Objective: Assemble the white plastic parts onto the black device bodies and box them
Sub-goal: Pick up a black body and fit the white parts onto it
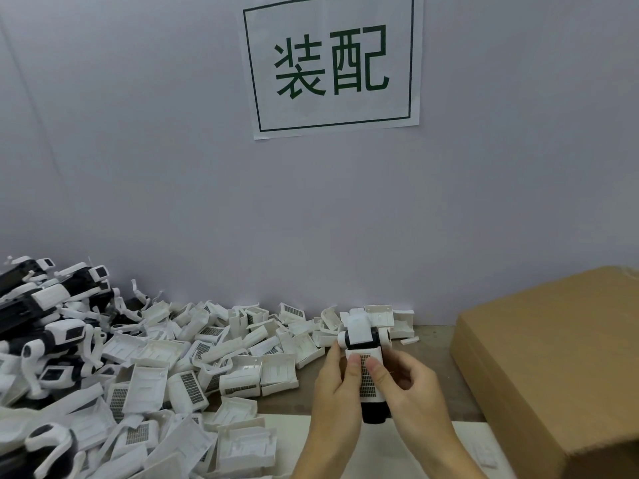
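black device body (374, 411) gripped by left hand (340, 392) and right hand (411, 388), thumbs pressing white grille part (367, 378).

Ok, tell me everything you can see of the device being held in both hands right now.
The device is a black body with white plastic parts: a white block and round end caps on top, and a white cover with a dark grille on its front. It stands roughly upright above the table edge, the black base lowest. The left hand and right hand hold it from both sides, both thumbs pressing on the grille cover. It touches nothing else.
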Motion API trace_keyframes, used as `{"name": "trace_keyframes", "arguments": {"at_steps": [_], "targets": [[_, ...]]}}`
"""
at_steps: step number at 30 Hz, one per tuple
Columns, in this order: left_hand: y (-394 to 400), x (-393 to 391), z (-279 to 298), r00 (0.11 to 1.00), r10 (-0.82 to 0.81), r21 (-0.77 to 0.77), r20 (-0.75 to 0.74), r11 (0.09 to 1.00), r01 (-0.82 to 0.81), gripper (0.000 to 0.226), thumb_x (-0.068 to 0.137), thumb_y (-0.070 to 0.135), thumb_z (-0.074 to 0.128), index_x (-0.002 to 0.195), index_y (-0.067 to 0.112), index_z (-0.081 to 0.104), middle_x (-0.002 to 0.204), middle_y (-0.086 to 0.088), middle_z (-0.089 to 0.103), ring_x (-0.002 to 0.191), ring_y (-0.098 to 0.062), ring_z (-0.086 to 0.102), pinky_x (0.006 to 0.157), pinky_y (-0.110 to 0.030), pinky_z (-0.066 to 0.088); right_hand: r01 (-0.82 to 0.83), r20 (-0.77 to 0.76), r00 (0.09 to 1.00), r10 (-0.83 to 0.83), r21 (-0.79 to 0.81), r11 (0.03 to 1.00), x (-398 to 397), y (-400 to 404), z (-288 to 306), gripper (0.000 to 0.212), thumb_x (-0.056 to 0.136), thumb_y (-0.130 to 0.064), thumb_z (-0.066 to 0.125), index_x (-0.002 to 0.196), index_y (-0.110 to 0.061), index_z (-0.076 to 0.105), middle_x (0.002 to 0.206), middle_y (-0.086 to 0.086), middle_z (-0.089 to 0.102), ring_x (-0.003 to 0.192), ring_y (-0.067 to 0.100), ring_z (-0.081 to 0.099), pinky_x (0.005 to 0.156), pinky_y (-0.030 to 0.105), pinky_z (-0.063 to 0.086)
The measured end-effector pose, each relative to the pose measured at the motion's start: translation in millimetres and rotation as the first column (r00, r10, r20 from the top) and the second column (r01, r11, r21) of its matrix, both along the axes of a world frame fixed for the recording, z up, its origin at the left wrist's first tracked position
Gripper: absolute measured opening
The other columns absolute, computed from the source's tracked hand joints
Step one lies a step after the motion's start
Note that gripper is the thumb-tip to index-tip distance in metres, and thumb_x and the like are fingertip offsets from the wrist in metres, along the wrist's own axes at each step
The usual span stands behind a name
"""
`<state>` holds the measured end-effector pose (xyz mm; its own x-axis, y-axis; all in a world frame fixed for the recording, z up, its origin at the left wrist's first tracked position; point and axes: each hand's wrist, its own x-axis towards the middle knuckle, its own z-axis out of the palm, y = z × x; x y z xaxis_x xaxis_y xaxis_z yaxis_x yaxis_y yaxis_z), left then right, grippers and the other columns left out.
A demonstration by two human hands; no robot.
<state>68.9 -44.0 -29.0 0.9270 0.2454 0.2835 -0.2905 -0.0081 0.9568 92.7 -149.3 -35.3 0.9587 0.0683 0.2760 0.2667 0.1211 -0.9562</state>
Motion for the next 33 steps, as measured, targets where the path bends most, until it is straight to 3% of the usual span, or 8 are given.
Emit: {"name": "trace_keyframes", "arguments": {"at_steps": [4,7,14,18,21,24,27,33], "targets": [[0.0,0.9,0.0,0.995,0.092,-0.064,-0.025,0.994,-0.093,0.012,0.099,0.021,0.06,0.111,0.022,0.061,0.093,0.012,0.078,0.088,0.0,0.072,0.072,-0.015,0.053,0.043,0.055,0.997,-0.045,0.035,0.998,0.4,-1.2,-0.1,0.032,0.073,-0.041,0.071,0.102,-0.027,0.073,0.091,-0.007,0.078,0.085,0.01,0.074,0.066,0.023,0.059],[1.3,-0.2,3.0,0.991,0.135,-0.037,-0.018,0.99,-0.135,0.011,0.095,0.023,0.065,0.098,0.013,0.069,0.084,0.008,0.078,0.079,-0.006,0.073,0.064,-0.015,0.053,0.058,0.078,0.995,-0.059,0.013,0.998,0.2,0.5,0.1,0.011,0.09,-0.03,0.066,0.096,-0.028,0.075,0.088,-0.008,0.078,0.083,0.008,0.074,0.067,0.021,0.058],[4.4,-2.8,8.4,0.989,-0.108,-0.052,-0.105,0.993,0.103,0.022,0.1,0.021,0.058,0.109,0.01,0.074,0.095,0.0,0.079,0.09,-0.012,0.075,0.07,-0.018,0.055,0.046,-0.059,0.997,-0.047,-0.013,0.999,6.8,-6.3,-3.0,0.024,0.102,-0.025,0.052,0.098,-0.019,0.075,0.087,0.002,0.078,0.082,0.018,0.075,0.076,0.047,0.061],[3.7,-2.1,6.1,0.992,-0.075,-0.08,-0.1,0.995,0.067,0.014,0.097,0.014,0.062,0.105,0.013,0.074,0.097,0.001,0.079,0.094,-0.012,0.075,0.073,-0.019,0.055,0.154,-0.017,0.988,-0.156,-0.106,0.982,8.9,-3.0,-5.3,0.015,0.101,-0.024,0.056,0.105,-0.02,0.07,0.094,-0.001,0.076,0.089,0.014,0.072,0.083,0.041,0.059],[4.6,-1.9,6.1,0.992,-0.039,-0.163,-0.123,0.986,0.018,0.011,0.094,0.011,0.068,0.101,0.014,0.076,0.093,0.002,0.079,0.089,-0.011,0.075,0.068,-0.017,0.056,0.063,0.068,0.996,-0.053,-0.156,0.986,2.1,-2.0,-2.4,0.018,0.1,-0.025,0.057,0.101,-0.028,0.075,0.094,-0.007,0.077,0.091,0.009,0.072,0.078,0.028,0.057],[6.7,-2.6,8.4,0.987,-0.056,-0.248,-0.153,0.969,0.016,0.018,0.097,0.018,0.062,0.098,0.012,0.08,0.089,-0.005,0.079,0.08,-0.012,0.076,0.058,-0.016,0.052,0.062,0.105,0.994,-0.039,-0.232,0.971,-0.3,-1.8,-0.3,0.015,0.095,-0.034,0.064,0.105,-0.034,0.074,0.097,-0.011,0.076,0.094,0.005,0.07,0.082,0.029,0.057],[5.6,-3.1,8.9,0.978,-0.127,-0.309,-0.168,0.948,0.07,0.027,0.103,0.018,0.053,0.105,0.008,0.078,0.098,-0.012,0.078,0.094,-0.023,0.076,0.069,-0.025,0.057,0.091,0.132,0.99,-0.054,-0.301,0.949,0.0,-1.2,1.9,0.01,0.095,-0.035,0.064,0.101,-0.038,0.072,0.094,-0.008,0.075,0.089,0.006,0.07,0.08,0.03,0.059],[2.5,-4.4,8.3,0.995,-0.037,-0.167,-0.094,0.986,0.021,0.014,0.095,0.017,0.067,0.095,0.014,0.08,0.093,-0.002,0.079,0.091,-0.011,0.075,0.073,-0.016,0.054,0.197,0.249,0.967,-0.053,-0.6,0.775,0.8,-3.6,1.1,0.026,0.101,-0.042,0.049,0.085,-0.028,0.064,0.085,-0.006,0.058,0.076,0.007,0.056,0.066,0.022,0.046]]}}
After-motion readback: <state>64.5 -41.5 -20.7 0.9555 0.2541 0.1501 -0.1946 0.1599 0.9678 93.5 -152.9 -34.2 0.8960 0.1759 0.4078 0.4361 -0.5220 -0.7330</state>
